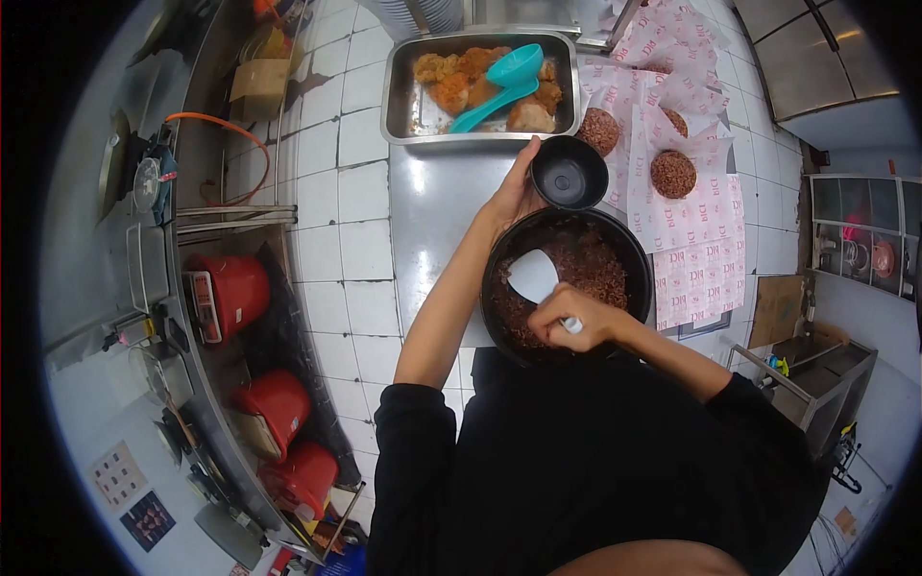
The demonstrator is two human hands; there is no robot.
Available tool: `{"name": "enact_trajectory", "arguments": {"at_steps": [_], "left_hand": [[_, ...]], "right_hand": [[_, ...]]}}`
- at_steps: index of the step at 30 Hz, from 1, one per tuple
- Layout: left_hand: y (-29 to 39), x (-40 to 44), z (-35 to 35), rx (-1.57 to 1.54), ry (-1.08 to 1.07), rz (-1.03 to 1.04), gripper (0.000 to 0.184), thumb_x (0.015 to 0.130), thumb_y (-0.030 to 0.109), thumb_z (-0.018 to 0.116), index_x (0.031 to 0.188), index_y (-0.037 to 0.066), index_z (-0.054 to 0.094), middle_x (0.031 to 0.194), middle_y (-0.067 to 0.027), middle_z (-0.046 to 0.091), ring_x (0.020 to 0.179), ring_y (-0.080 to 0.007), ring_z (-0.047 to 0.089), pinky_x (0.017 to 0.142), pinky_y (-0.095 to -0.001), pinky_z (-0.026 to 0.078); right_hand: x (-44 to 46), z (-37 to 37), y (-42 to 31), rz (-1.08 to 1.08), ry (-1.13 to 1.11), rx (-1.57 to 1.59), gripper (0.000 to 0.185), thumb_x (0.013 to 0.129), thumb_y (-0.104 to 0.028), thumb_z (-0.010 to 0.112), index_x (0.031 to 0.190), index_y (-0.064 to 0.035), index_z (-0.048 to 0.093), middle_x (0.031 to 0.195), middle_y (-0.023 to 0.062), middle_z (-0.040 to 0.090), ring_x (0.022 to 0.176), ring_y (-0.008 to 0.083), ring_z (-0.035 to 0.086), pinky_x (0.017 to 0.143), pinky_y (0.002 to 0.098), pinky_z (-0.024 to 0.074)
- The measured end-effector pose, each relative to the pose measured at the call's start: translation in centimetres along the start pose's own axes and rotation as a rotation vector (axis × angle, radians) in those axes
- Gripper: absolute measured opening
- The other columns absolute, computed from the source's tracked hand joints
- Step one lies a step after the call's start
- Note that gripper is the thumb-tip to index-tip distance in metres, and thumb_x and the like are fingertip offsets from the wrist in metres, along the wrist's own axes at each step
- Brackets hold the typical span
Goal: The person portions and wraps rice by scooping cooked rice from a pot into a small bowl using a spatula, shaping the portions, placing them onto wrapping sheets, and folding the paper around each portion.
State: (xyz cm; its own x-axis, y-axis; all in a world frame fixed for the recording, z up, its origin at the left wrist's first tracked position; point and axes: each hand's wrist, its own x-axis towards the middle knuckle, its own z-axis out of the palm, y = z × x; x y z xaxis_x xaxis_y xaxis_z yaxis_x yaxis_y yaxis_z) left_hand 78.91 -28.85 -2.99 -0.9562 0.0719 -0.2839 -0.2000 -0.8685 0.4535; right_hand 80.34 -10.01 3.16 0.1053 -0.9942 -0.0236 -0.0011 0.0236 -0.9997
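Observation:
My left hand [514,197] grips a small black bowl [569,173] by its left side; the bowl's inside shows bare. Below it on the steel table stands a large black pot [488,288] of reddish-brown cooked rice [600,269]. My right hand [576,317] is closed around the handle of a white rice paddle [534,276], whose broad blade rests at the rice. Round mounds of the same rice [673,175] sit on pink-printed paper sheets [687,226] to the right of the pot.
At the table's back, a steel tray [394,120] holds fried chicken pieces [449,93] and a turquoise ladle [514,65]. Stacked bowls [423,14] stand behind it. Several red containers [235,293] line the steel shelf on the left. A sink-like steel unit [826,374] stands at right.

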Motion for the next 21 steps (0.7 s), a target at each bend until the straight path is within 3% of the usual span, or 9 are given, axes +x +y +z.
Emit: {"name": "enact_trajectory", "arguments": {"at_steps": [6,9,12,15,18,21], "left_hand": [[-0.2,-0.4,-0.1,0.012,0.015,0.0,0.064,0.095,0.06,0.05,0.128,0.005,0.056,0.121,-0.0113,0.064,0.11,-0.0223,0.063,0.097,-0.0398,0.051],[-0.7,-0.6,0.3,0.029,0.054,0.071,0.064,0.095,0.06,0.049,0.128,0.005,0.056,0.121,-0.0114,0.064,0.11,-0.0221,0.063,0.096,-0.0396,0.051],[-0.8,-0.5,-0.3,0.016,-0.024,0.08,0.063,0.095,0.059,0.048,0.128,0.006,0.057,0.12,-0.0112,0.065,0.11,-0.0221,0.063,0.096,-0.0396,0.051],[-0.3,-1.1,0.1,0.045,0.023,0.092,0.062,0.095,0.059,0.049,0.128,0.007,0.057,0.12,-0.0109,0.065,0.109,-0.022,0.063,0.096,-0.0395,0.051],[0.1,-1.5,0.0,0.017,0.015,0.105,0.061,0.095,0.059,0.05,0.127,0.008,0.058,0.12,-0.0104,0.065,0.108,-0.0215,0.063,0.096,-0.0389,0.05],[-0.3,-1.3,0.0,-0.012,0.042,0.073,0.062,0.094,0.06,0.05,0.128,0.008,0.058,0.12,-0.0099,0.065,0.108,-0.0211,0.063,0.095,-0.0383,0.05]], "right_hand": [[-4.3,2.9,0.7,-0.032,0.069,-0.108,0.007,0.065,-0.004,0.048,0.062,-0.0016,0.054,0.055,0.0108,0.053,0.05,0.0242,0.055,0.051,0.0356,0.0432],[-4.4,1.8,0.5,-0.007,0.15,-0.008,0.007,0.065,-0.003,0.05,0.062,-0.0019,0.055,0.055,0.0121,0.053,0.05,0.0247,0.055,0.051,0.0356,0.044],[-1.6,3.0,3.0,-0.227,0.275,-0.311,0.009,0.068,-0.003,0.049,0.061,-0.0023,0.055,0.056,0.0118,0.055,0.048,0.0244,0.054,0.051,0.0349,0.0445],[1.2,0.7,2.4,-0.128,0.43,-0.147,0.02,0.075,-0.005,0.045,0.059,-0.0042,0.056,0.055,0.0082,0.057,0.045,0.0203,0.055,0.049,0.0318,0.0435],[0.8,-0.4,2.2,-0.134,0.481,-0.1,0.018,0.075,-0.004,0.047,0.061,-0.0039,0.057,0.056,0.0078,0.056,0.048,0.0152,0.056,0.049,0.0293,0.0422],[1.6,-1.5,2.1,-0.199,0.577,-0.163,0.019,0.075,-0.003,0.045,0.06,-0.002,0.056,0.056,0.0076,0.056,0.048,0.0161,0.056,0.049,0.0286,0.0413]]}}
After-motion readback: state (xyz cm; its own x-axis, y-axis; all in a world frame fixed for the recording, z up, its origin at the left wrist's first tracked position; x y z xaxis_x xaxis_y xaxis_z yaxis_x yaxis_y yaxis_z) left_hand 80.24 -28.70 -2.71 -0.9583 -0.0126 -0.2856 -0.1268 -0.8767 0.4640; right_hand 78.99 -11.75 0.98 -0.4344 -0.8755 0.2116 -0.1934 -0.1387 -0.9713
